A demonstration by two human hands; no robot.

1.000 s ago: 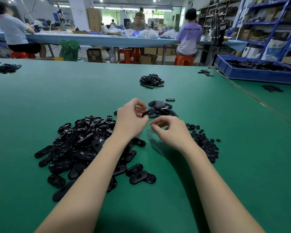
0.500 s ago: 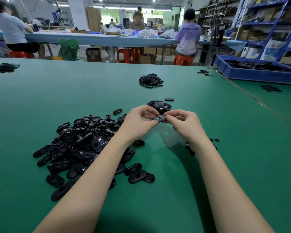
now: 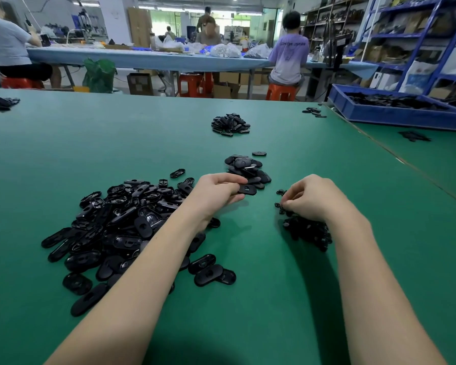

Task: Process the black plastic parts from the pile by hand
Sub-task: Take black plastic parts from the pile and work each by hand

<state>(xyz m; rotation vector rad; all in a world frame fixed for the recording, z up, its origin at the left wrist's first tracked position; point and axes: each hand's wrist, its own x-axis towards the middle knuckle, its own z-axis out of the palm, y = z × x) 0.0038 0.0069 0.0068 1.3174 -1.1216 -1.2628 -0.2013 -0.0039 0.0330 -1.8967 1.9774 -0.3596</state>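
Observation:
A big pile of black oval plastic parts (image 3: 121, 222) lies on the green table (image 3: 90, 143) at the left. My left hand (image 3: 216, 193) pinches one black oval part (image 3: 248, 189) just in front of a small stack of ovals (image 3: 246, 168). My right hand (image 3: 313, 197) is curled over a heap of small black round pieces (image 3: 307, 230), its fingertips down among them. Whether they pinch a piece is hidden.
Another small pile of ovals (image 3: 231, 124) sits farther back in the middle. A blue crate (image 3: 395, 117) with black parts stands at the back right, beside a table seam. People sit at a long bench beyond the table's far edge.
Half a second ago both hands held one oval together in the middle. Now my right hand has moved right and down onto the small pieces, while my left keeps the oval.

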